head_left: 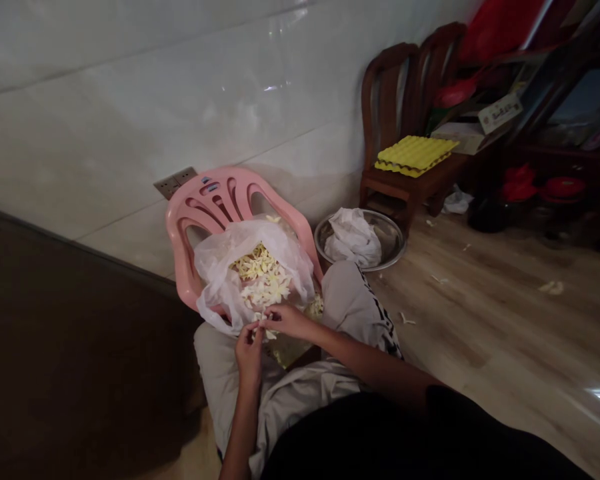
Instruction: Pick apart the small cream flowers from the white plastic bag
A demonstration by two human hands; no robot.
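In the seated person's lap, before a pink plastic chair [205, 207], the left hand [249, 353] and right hand [287, 320] pinch a pale flower [265, 331] at the lip of a thin plastic bag [215, 280] heaped with blossoms [260, 277]

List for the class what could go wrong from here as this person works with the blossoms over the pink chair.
The thin plastic bag rests loosely on the pink plastic chair, so it might slide and spill the cream blossoms. Blossoms near the left hand and right hand could drop to the wood-look floor, where pale scraps already lie. The dim light may also make damaged blossoms harder to notice.
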